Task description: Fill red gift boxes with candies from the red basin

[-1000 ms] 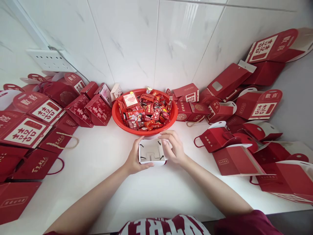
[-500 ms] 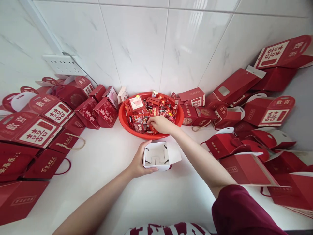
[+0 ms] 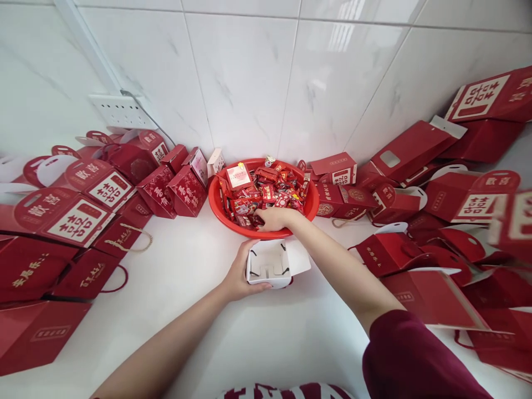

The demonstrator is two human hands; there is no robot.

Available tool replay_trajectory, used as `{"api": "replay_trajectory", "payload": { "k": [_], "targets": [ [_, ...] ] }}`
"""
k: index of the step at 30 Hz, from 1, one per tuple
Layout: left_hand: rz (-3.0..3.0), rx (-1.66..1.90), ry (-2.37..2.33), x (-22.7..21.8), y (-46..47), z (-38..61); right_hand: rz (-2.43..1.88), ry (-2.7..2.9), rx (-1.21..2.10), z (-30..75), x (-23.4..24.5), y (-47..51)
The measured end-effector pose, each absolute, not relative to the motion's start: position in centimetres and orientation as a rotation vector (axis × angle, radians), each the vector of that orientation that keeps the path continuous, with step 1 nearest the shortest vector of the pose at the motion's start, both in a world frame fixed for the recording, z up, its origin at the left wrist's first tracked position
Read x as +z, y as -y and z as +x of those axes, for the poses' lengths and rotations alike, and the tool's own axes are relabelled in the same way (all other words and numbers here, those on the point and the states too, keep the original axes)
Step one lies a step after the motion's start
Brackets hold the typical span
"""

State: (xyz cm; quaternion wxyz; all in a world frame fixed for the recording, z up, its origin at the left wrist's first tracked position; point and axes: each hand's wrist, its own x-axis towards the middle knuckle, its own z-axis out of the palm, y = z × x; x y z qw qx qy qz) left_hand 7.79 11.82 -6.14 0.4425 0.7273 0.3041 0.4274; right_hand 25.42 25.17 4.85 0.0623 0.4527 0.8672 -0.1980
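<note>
My left hand [image 3: 241,274] grips a small white open-topped box [image 3: 268,279] from its left side, thumb along the near wall. The box is bare inside apart from dark strips at its corners, and its flap [image 3: 300,257] sticks out to the right. Just behind it sits a red basin [image 3: 216,206] heaped with wrapped candies [image 3: 270,191]. My right hand [image 3: 274,219] is down among the candies near the basin's front rim, fingers curled in. Whatever lies between those fingertips is hidden. A pale pink square packet [image 3: 238,175] rests on top of the heap at the left.
Red gift boxes [image 3: 78,221] crowd the left side, some with cord handles. More red boxes [image 3: 399,199] are piled on the right. A blurred red box [image 3: 513,224] shows at the right edge. Behind stands a tiled wall [image 3: 241,83] with a power strip [image 3: 122,112].
The view has swung slightly, shifting everything rightward. My right hand has moved a little toward the basin's near rim. A blurred box has appeared at the right edge. My left hand keeps its box.
</note>
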Motion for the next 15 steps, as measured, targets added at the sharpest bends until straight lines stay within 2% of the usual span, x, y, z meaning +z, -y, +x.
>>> {"api": "replay_trajectory", "payload": {
  "k": [10, 15],
  "targets": [
    [1.749, 1.071, -0.736, -6.4, -12.1, 7.8, 1.412, -3.068, -1.068, 27.7, 4.4, -24.2],
    [1.713, 1.073, -0.714, -6.5, -12.2, 7.9, 1.585, -3.146, -1.376, 28.9, 4.1, -23.3]
  ]
}}
